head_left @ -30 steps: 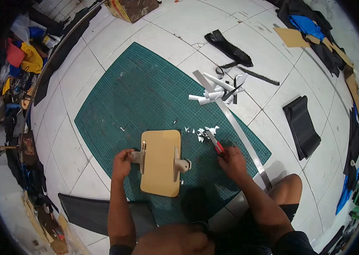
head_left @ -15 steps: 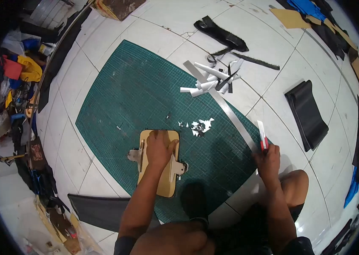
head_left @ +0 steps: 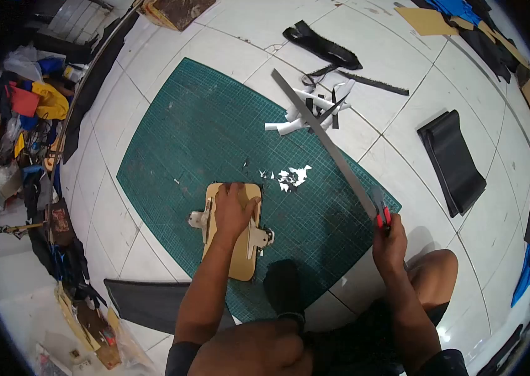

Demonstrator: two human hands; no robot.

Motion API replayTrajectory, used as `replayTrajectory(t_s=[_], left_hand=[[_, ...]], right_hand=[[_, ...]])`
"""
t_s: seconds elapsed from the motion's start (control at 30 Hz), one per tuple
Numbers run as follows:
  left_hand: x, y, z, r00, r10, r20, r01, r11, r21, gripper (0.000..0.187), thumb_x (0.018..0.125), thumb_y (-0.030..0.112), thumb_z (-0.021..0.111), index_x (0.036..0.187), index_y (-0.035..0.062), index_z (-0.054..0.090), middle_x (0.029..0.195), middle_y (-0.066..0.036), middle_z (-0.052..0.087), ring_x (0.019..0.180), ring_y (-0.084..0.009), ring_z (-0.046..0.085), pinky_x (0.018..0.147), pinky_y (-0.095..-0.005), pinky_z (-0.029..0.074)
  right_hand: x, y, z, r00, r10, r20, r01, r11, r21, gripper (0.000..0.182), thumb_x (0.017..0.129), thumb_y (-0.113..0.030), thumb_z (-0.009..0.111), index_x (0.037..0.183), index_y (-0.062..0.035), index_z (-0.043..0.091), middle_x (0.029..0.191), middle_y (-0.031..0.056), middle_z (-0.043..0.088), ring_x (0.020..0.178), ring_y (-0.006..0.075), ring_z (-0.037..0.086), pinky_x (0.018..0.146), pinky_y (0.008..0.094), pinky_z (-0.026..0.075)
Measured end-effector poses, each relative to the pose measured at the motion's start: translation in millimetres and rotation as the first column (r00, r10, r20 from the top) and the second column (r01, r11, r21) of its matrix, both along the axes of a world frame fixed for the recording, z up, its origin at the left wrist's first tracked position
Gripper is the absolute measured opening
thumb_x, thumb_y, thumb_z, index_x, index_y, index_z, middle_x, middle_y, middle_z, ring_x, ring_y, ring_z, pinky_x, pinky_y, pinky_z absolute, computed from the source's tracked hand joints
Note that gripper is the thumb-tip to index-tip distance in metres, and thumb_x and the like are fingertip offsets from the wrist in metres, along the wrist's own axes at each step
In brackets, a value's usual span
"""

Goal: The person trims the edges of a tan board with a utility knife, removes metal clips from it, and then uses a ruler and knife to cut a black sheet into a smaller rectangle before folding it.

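Observation:
A tan board with metal clips point(head_left: 240, 268) lies on the green cutting mat point(head_left: 196, 119). My left hand point(head_left: 233, 210) rests on its upper part, fingers spread toward the top edge. At the mat's right corner, my right hand point(head_left: 390, 244) is closed around a red-handled cutter point(head_left: 380, 203) and the near end of a long metal ruler point(head_left: 328, 141). The ruler slants up and left across the mat's edge, over a pile of white and black strips point(head_left: 290, 127). Small white scraps point(head_left: 293, 179) lie right of the board.
Black fuzzy strips point(head_left: 321, 47) lie beyond the mat on the tiled floor. Folded black material point(head_left: 453, 163) is at the right, and a dark sheet point(head_left: 146, 306) at the lower left. Mixed items, including a yellow cloth point(head_left: 52, 101), fill the left side.
The ruler's far end has risen and moved away from the strips, and my right hand has turned the cutter slightly leftward. My left hand stays on the board.

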State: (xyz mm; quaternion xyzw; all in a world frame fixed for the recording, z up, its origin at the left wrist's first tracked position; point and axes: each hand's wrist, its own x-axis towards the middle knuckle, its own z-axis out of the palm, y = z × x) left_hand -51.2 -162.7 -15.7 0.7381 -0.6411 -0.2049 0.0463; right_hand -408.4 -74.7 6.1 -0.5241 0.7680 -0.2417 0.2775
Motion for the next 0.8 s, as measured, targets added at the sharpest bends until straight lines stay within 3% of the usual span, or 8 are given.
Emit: replayTrajectory(t_s=[0.13,0.2,0.4,0.5,0.6,0.7,0.8], left_hand=[[7.1,8.9,-11.3,0.998,-0.032,-0.046,0.029,0.997,-0.07,0.056,0.083,0.032,0.075,0.128,0.004,0.057,0.133,-0.023,0.049,0.123,-0.0422,0.047,0.103,-0.0489,0.042],[12.9,13.5,-12.0,0.994,-0.075,-0.082,0.066,0.992,-0.111,0.056,0.083,0.03,0.075,0.128,0.0024,0.057,0.133,-0.024,0.05,0.123,-0.043,0.047,0.106,-0.0484,0.04],[13.1,13.0,-15.3,0.993,-0.067,-0.099,0.051,0.986,-0.159,0.056,0.079,0.025,0.077,0.125,0.0001,0.056,0.126,-0.027,0.054,0.117,-0.0445,0.052,0.101,-0.0482,0.043],[9.9,14.2,-9.5,0.991,-0.064,-0.121,0.045,0.987,-0.155,0.061,0.078,0.024,0.078,0.129,0.0019,0.053,0.125,-0.029,0.053,0.116,-0.0455,0.054,0.1,-0.0491,0.045],[9.3,7.2,-9.7,0.988,-0.132,-0.078,0.123,0.986,-0.115,0.066,0.079,0.023,0.076,0.137,0.0076,0.051,0.124,-0.029,0.053,0.115,-0.0462,0.051,0.101,-0.0508,0.042],[12.7,8.1,-12.7,0.986,-0.155,-0.058,0.148,0.983,-0.106,0.067,0.079,0.027,0.076,0.14,0.0114,0.052,0.125,-0.029,0.052,0.115,-0.0462,0.05,0.101,-0.0512,0.041],[14.9,9.2,-12.5,0.987,-0.126,-0.1,0.116,0.988,-0.101,0.067,0.078,0.033,0.078,0.137,0.011,0.056,0.127,-0.029,0.051,0.117,-0.0457,0.049,0.102,-0.0511,0.041]], right_hand=[[29.2,18.6,13.9,0.976,0.043,0.215,-0.048,0.999,0.018,0.024,0.092,-0.011,0.064,0.107,-0.0024,0.048,0.081,0.0209,0.061,0.073,0.0371,0.063,0.063,0.0447,0.048],[53.0,33.2,21.1,0.96,0.049,0.275,-0.088,0.987,0.134,0.025,0.093,-0.014,0.064,0.106,-0.0024,0.047,0.082,0.0216,0.062,0.073,0.0353,0.066,0.061,0.044,0.049],[97.0,73.9,-13.0,0.911,0.041,0.41,-0.128,0.974,0.188,0.025,0.094,-0.018,0.064,0.101,-0.0011,0.046,0.083,0.0241,0.063,0.076,0.0413,0.067,0.064,0.0471,0.05],[91.1,78.8,-23.9,0.916,0.236,0.324,-0.32,0.917,0.237,0.027,0.092,-0.016,0.066,0.102,0.0022,0.05,0.092,0.0228,0.063,0.084,0.044,0.065,0.07,0.0504,0.051],[89.1,87.2,-17.9,0.895,0.425,0.135,-0.401,0.9,-0.173,0.031,0.085,-0.016,0.07,0.106,-0.0016,0.052,0.104,0.0177,0.061,0.093,0.042,0.061,0.074,0.0488,0.05],[88.4,92.8,-27.3,0.868,0.492,-0.06,-0.496,0.859,-0.129,0.033,0.077,-0.012,0.072,0.103,-0.0027,0.054,0.107,0.0164,0.059,0.097,0.0394,0.059,0.078,0.0484,0.05],[87.1,94.3,-29.1,0.855,0.512,-0.081,-0.513,0.858,0.007,0.036,0.073,-0.009,0.073,0.102,-0.0026,0.054,0.102,0.0171,0.059,0.094,0.0387,0.059,0.081,0.0485,0.048]])
